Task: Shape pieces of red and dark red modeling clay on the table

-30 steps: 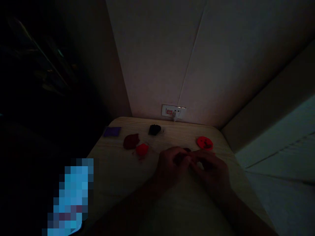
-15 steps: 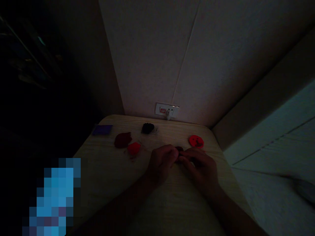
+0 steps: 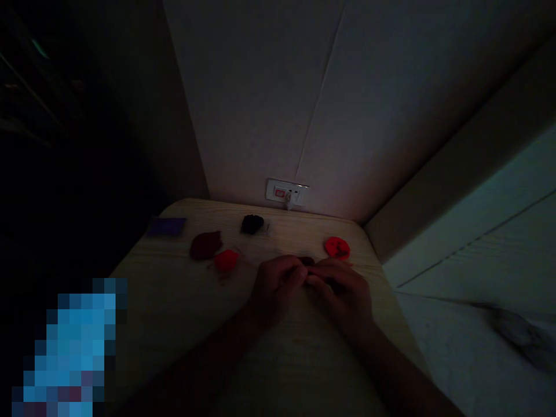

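In the dim head view, my left hand (image 3: 277, 286) and my right hand (image 3: 346, 291) meet over the table, fingertips pinched together. Between and just behind the fingers shows a dark reddish piece of modelling clay (image 3: 307, 260), mostly hidden by them. To the right, beyond my right hand, lies a flat bright red clay disc (image 3: 337, 248) with dark marks on it. Left of my hands are a bright red clay lump (image 3: 226, 262) and a flattened dark red clay piece (image 3: 205, 245). A black lump (image 3: 252, 224) sits farther back.
A purple packet (image 3: 166, 226) lies at the far left corner of the wooden table (image 3: 174, 301). The wall behind carries a socket plate (image 3: 286, 193) with a plug in it. A pale panel stands along the right side. At lower left, a blue area is pixelated.
The view has shifted slightly, so everything sits a little farther left. My hands stay together at the dark reddish clay, their fingers only slightly changed.
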Demonstrator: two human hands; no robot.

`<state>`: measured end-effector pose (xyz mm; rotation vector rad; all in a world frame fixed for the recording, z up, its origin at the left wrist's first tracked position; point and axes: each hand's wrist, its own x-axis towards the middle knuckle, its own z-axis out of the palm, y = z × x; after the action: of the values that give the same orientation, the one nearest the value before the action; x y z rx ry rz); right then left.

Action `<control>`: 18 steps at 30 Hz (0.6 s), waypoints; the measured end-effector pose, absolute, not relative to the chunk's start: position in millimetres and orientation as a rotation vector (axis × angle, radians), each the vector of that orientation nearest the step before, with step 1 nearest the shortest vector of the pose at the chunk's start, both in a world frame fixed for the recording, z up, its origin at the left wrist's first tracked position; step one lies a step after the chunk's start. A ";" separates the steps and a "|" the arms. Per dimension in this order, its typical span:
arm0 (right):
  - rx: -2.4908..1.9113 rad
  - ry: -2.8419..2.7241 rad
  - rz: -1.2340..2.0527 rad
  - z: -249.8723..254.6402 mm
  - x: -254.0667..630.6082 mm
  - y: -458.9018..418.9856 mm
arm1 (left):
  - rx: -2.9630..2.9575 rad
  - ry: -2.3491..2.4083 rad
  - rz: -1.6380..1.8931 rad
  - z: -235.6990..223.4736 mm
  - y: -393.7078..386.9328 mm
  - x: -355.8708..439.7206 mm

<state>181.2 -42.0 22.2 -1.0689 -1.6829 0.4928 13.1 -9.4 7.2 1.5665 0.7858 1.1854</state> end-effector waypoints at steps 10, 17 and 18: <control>-1.068 -1.674 0.507 23.5 180.0 -41.7 | 1.480 0.836 1.177 5.9 -9.5 14.8; -1.072 -1.511 0.648 20.2 180.9 -41.4 | 1.168 0.621 1.039 5.5 -4.8 19.2; -1.067 -1.493 0.666 19.6 181.0 -41.2 | 1.136 0.597 1.013 4.4 -3.5 20.0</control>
<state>181.0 -41.2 19.6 -1.0668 -1.4928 0.6661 20.0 -3.5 4.4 1.1358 0.5975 1.0127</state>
